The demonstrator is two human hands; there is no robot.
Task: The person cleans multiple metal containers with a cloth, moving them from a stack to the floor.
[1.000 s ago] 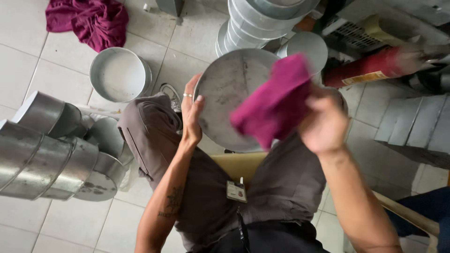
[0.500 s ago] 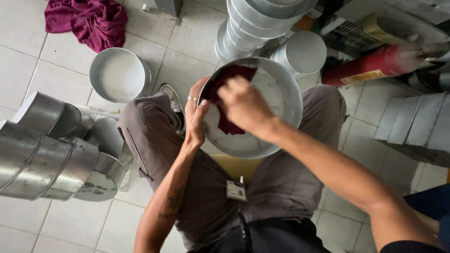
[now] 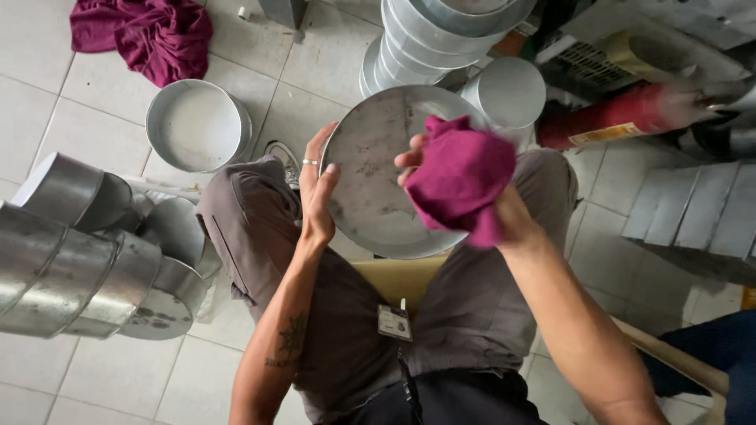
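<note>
1. Round metal pan (image 3: 370, 189): shallow, grey, dull smudges on its inner face; held tilted above the person's lap at centre frame, open side toward the camera.
2. Left hand (image 3: 316, 182): cups the pan's rim at 9 o'clock, fingers spread along the edge, thumb on the inner face, ring on one finger. Firm hold on the pan.
3. Right hand (image 3: 441, 185): fingers closed around a bunched magenta cloth (image 3: 461, 179), pressed on the pan's 3 o'clock side. Cloth covers most of the hand; only fingertips show at its left edge.
4. Loose round tin (image 3: 195, 126) on the tiled floor at 10 o'clock from the pan, open side up.
5. Second magenta cloth (image 3: 146, 35) lies crumpled on the floor, 11 o'clock, well apart.
6. Stack of nested tins (image 3: 441, 39) at 12 o'clock, just beyond the pan.
7. Row of tins on their sides (image 3: 79, 252) at 8 o'clock, beside the left knee.
8. Red cylinder (image 3: 622, 118) lying at 2 o'clock.
</note>
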